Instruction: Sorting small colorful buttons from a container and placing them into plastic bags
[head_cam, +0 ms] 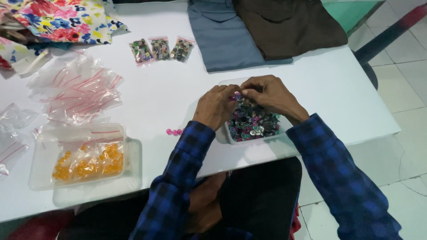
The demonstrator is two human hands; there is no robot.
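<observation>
A clear plastic tub (227, 137) full of mixed coloured buttons (253, 123) sits on the white table (169, 93) in front of me. My left hand (216, 106) and my right hand (270, 94) meet over the tub's far side. Their fingertips pinch together around a small purple button (237, 96); which hand holds it I cannot tell. Three pink buttons (174, 132) lie in a row on the table just left of my left wrist.
A clear tub (44, 146) with bags of orange pieces stands at the near left. Loose empty zip bags (78, 89) lie behind it. Three filled button bags (161, 49) sit further back. Folded blue (222, 40) and brown (289, 26) garments and floral cloth (62, 20) line the far edge.
</observation>
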